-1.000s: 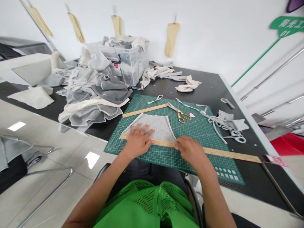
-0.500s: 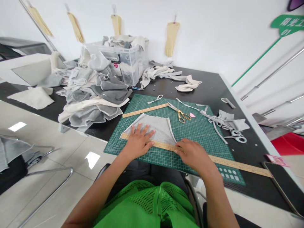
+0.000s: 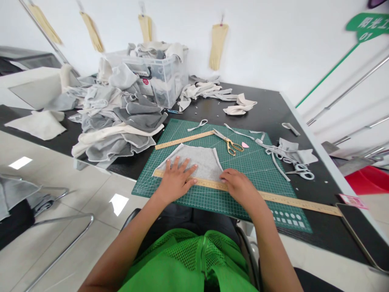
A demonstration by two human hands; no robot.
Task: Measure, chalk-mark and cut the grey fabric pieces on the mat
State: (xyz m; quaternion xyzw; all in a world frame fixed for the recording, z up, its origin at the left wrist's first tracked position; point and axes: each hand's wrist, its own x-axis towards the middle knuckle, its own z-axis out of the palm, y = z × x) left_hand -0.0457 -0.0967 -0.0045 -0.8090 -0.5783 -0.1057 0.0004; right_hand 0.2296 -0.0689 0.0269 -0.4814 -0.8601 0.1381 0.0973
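Note:
A light grey fabric piece (image 3: pixel 202 157) lies on the green cutting mat (image 3: pixel 252 167), with a long wooden ruler (image 3: pixel 285 199) along its near edge. My left hand (image 3: pixel 174 182) rests on the fabric and ruler, fingers spread and pressed down. At the fabric's right near corner, my right hand (image 3: pixel 238 184) pinches the edge between thumb and fingers, just above the ruler. Its lower fingers are curled and partly hidden. Beyond the fabric are a second wooden ruler (image 3: pixel 184 140), gold-handled scissors (image 3: pixel 228 142) and a pink chalk-like piece (image 3: pixel 244 144).
A heap of grey and white cloth (image 3: pixel 121 117) stands left of the mat, before a clear plastic box (image 3: pixel 167 77) of cloth. White-handled scissors (image 3: pixel 300 171) lie among fabric strips (image 3: pixel 275 154) on the right. A phone (image 3: pixel 363 233) sits by the table's right edge.
My right hand has moved slightly away from me and left, from the ruler to the fabric's corner. The ruler's right end has swung a little away from me. My left hand stays put.

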